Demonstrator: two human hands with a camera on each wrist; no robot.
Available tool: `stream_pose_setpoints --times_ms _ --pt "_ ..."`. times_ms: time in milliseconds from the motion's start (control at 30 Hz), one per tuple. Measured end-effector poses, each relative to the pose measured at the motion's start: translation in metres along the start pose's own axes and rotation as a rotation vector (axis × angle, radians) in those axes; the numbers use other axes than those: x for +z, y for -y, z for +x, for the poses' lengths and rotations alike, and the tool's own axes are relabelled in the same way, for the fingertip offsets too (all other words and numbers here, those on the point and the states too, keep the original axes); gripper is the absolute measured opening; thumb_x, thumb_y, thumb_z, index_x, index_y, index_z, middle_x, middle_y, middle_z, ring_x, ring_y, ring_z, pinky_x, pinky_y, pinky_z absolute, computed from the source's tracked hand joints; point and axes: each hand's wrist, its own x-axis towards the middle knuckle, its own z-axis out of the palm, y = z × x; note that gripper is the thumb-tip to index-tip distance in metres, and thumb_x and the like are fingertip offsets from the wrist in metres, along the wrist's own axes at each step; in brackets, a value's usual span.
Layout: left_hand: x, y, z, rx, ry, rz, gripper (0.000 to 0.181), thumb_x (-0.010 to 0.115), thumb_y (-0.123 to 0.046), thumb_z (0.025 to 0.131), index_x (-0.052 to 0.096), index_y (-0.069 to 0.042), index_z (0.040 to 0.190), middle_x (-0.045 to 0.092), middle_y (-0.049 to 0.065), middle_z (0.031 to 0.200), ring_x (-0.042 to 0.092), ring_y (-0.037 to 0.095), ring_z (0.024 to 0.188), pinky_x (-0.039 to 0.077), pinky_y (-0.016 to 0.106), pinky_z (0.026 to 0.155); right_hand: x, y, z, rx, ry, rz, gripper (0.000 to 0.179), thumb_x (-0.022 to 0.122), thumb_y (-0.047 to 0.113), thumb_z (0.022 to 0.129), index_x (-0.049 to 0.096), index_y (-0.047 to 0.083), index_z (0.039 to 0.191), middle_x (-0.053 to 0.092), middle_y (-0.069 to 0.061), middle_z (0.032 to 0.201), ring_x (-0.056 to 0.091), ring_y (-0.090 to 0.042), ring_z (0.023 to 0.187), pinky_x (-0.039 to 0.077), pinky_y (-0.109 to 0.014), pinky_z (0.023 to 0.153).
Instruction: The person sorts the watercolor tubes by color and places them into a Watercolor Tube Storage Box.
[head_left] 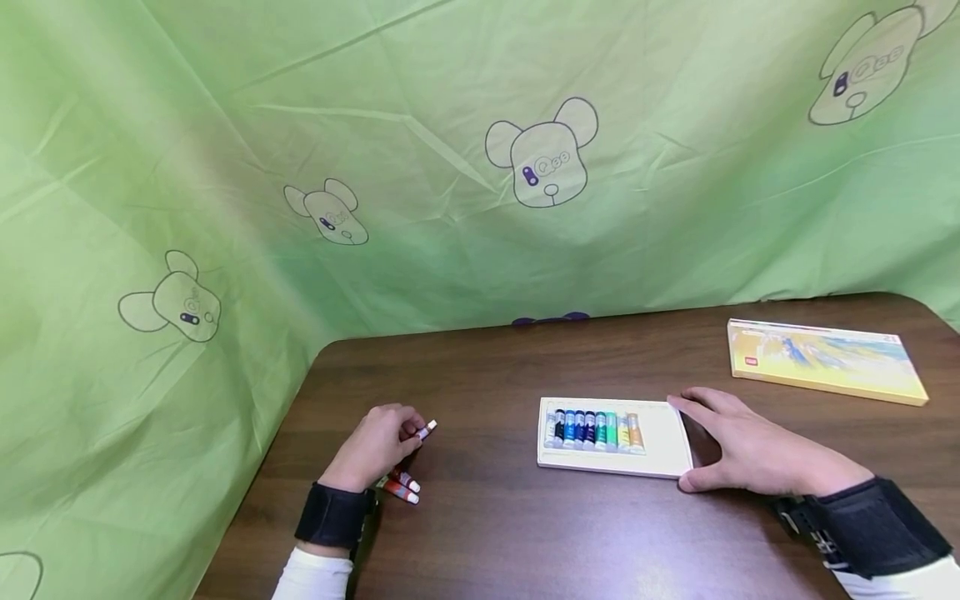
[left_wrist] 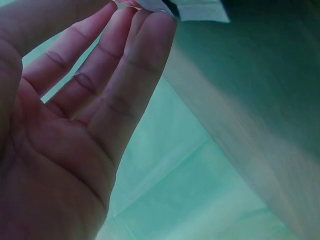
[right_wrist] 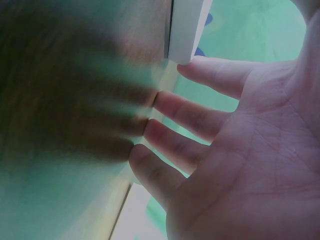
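Note:
At the table's left, my left hand (head_left: 378, 446) pinches a small paint tube (head_left: 426, 431) whose white cap sticks out past the fingertips. In the left wrist view only that tube's pale end (left_wrist: 202, 11) shows above the fingers. Just below this hand lie an orange-red paint tube (head_left: 399, 490) and a dark red paint tube (head_left: 406, 480), partly hidden by it. My right hand (head_left: 757, 450) holds the right end of a white paint tray (head_left: 663, 437), thumb at the near corner and index finger at the far corner. Its other fingertips rest on the table in the right wrist view.
Several paint tubes (head_left: 590, 429), from dark and blue to green, yellow and orange, lie side by side in the tray's left part. A yellow paint box (head_left: 828, 360) lies at the back right of the brown table (head_left: 480, 533). A green curtain (head_left: 420, 275) hangs behind.

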Motion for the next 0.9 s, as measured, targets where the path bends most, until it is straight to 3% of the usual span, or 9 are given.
stream_pose_setpoints --times_ms 267,667,900 --pt "0.0006 -0.0022 0.0006 -0.045 -0.016 -0.008 0.012 0.084 -0.002 0.085 0.077 -0.009 0.091 0.069 -0.004 0.078 0.06 0.006 0.073 0.05 0.023 0.067 -0.0003 -0.0004 0.0009 -0.006 -0.005 -0.006 0.107 0.093 0.05 0.069 0.049 -0.002 0.152 0.046 -0.03 0.151 0.046 -0.05 0.134 0.045 -0.066 0.102" --pt "0.0046 -0.0029 -0.0009 -0.162 -0.053 -0.072 0.019 0.09 -0.006 0.079 0.074 -0.008 0.088 0.069 -0.004 0.073 0.06 0.005 0.067 0.049 0.023 0.062 0.0007 0.0001 -0.0001 -0.004 -0.001 0.002 0.107 0.094 0.049 0.069 0.049 -0.002 0.151 0.046 -0.032 0.15 0.046 -0.052 0.134 0.045 -0.068 0.102" --pt "0.0047 -0.0039 -0.0013 -0.18 -0.069 -0.068 0.018 0.088 -0.006 0.079 0.073 -0.009 0.088 0.069 -0.004 0.073 0.06 0.006 0.067 0.049 0.025 0.064 0.001 -0.0004 0.0001 -0.009 -0.008 0.001 0.106 0.094 0.049 0.069 0.049 -0.002 0.151 0.046 -0.031 0.15 0.046 -0.051 0.134 0.045 -0.067 0.102"
